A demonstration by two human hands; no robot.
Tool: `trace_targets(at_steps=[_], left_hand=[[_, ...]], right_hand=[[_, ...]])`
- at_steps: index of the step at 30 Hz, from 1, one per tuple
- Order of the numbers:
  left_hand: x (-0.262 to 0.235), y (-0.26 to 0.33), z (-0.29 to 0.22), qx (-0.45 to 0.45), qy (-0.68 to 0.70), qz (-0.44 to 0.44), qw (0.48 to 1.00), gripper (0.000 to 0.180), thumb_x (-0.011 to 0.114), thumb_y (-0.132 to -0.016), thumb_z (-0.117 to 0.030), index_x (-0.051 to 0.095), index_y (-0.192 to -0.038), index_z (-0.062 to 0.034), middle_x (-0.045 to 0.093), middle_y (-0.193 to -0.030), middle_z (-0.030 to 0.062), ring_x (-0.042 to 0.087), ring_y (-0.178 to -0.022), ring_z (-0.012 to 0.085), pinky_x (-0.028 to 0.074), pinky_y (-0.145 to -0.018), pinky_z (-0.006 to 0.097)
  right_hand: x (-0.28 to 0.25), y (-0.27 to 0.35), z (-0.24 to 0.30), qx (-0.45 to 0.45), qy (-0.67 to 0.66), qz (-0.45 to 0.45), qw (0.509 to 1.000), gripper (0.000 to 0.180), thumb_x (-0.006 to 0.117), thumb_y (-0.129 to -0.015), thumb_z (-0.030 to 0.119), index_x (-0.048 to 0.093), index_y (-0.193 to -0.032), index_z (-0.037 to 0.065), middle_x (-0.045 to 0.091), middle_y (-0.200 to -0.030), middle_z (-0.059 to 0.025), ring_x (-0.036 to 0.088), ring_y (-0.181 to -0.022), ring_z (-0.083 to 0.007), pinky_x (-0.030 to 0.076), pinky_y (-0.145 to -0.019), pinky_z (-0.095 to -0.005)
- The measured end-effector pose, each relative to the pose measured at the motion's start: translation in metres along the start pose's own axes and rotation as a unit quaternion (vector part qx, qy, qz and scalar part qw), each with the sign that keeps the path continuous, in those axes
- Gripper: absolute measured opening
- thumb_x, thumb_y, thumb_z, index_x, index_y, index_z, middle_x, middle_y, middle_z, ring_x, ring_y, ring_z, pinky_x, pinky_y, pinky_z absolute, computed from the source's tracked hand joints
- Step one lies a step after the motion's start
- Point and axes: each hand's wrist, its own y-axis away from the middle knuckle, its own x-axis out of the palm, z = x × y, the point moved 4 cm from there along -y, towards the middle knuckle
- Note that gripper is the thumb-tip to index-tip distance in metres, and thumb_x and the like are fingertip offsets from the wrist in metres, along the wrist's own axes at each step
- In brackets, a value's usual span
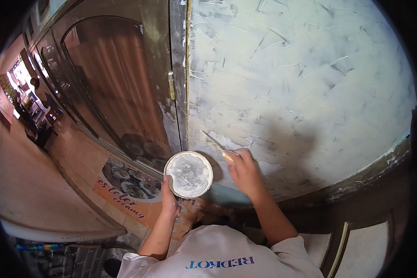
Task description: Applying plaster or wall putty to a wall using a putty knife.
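Note:
My left hand point(169, 198) grips a round white tub point(211, 174) by its left side, thumb up along the rim. Inside the tub lies whitish-grey putty point(190, 172), smeared over the bottom and sides. My right hand point(244, 172) is closed round the yellowish handle of a putty knife point(212, 140). The thin blade points up and left, close to the wall point(301, 69) near its left edge; whether it touches cannot be made out. That wall is pale and patchy, with scattered streaks and flaking spots low down.
Left of the wall stand a worn wooden frame point(178, 69) and a dark door with a glass pane point(111, 69) and brown curtain behind. An orange printed banner point(125, 197) lies on the tiled floor. A dark ledge point(347, 192) runs along the wall's lower right.

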Motion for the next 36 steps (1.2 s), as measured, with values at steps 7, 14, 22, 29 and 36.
trace_targets(at_steps=[7,14,22,29,36], left_hand=[[0.009,0.006,-0.004,0.015,-0.021,0.017,1.0,0.055,0.039,-0.095,-0.046,0.042,-0.131,-0.0037,0.051,-0.128,0.009,0.05,-0.116,0.0217,0.037,-0.099,0.034],[0.006,0.006,0.001,0.004,-0.022,0.006,1.0,0.056,0.038,-0.095,-0.047,0.041,-0.131,-0.0045,0.05,-0.129,0.0087,0.05,-0.117,0.0214,0.037,-0.1,0.035],[-0.004,0.016,-0.002,0.023,-0.005,-0.016,1.0,0.054,0.039,-0.096,-0.044,0.043,-0.127,-0.0005,0.052,-0.125,0.0102,0.051,-0.114,0.0205,0.038,-0.098,0.034],[-0.011,0.014,0.003,0.019,-0.003,-0.022,1.0,0.054,0.039,-0.096,-0.044,0.044,-0.127,0.0,0.052,-0.125,0.0108,0.051,-0.114,0.0212,0.037,-0.098,0.034],[-0.003,0.015,0.006,-0.001,-0.009,-0.002,1.0,0.059,0.04,-0.094,-0.048,0.04,-0.133,-0.0036,0.049,-0.131,0.0098,0.049,-0.119,0.0227,0.036,-0.101,0.035]], right_hand=[[-0.003,0.0,-0.007,0.042,0.026,0.018,0.999,0.029,0.06,-0.08,0.006,0.06,-0.109,0.012,0.052,-0.092,-0.0117,0.059,-0.076,-0.0323,0.049,-0.064,-0.0405],[0.006,-0.007,0.003,0.013,-0.002,0.035,0.999,0.031,0.061,-0.079,0.004,0.059,-0.109,0.01,0.052,-0.096,-0.0114,0.058,-0.078,-0.0324,0.049,-0.065,-0.0406],[-0.005,0.014,-0.011,0.058,-0.023,0.002,0.998,0.03,0.058,-0.083,0.008,0.057,-0.113,0.008,0.056,-0.101,-0.0147,0.06,-0.083,-0.0359,0.05,-0.071,-0.0409],[-0.009,0.021,-0.002,0.075,-0.087,0.029,0.993,0.03,0.057,-0.084,0.009,0.055,-0.113,0.005,0.059,-0.097,-0.0183,0.058,-0.089,-0.0362,0.048,-0.076,-0.0402],[0.005,0.003,0.013,0.013,-0.036,0.038,0.999,0.03,0.061,-0.08,0.01,0.059,-0.109,0.01,0.053,-0.095,-0.0117,0.057,-0.083,-0.0322,0.047,-0.072,-0.0409]])
